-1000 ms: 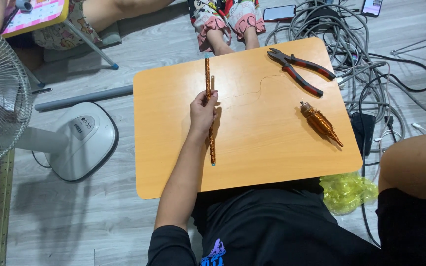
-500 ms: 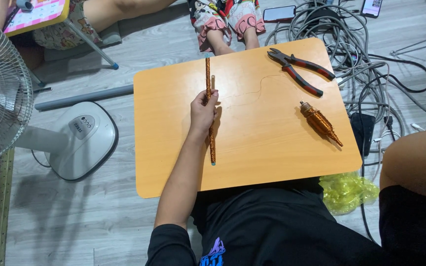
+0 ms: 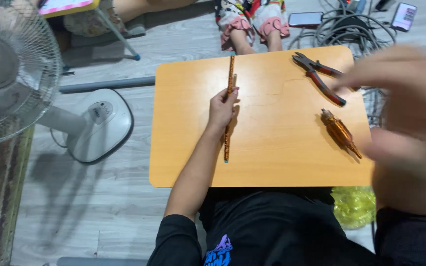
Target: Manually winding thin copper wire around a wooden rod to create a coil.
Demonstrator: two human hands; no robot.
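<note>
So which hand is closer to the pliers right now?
Right. The blurred right hand is raised just beside the pliers, while the left hand grips the copper-wrapped rods farther left.

Small orange wooden worktop (image 3: 272, 157), low over grey plank floor (image 3: 99, 207). Lying on it: long copper-wound rod (image 3: 229, 116) running front to back at left-centre, red-handled pliers (image 3: 319, 79) at far right corner, copper wire bundle (image 3: 340, 133) near right edge, well apart from rod.
</note>
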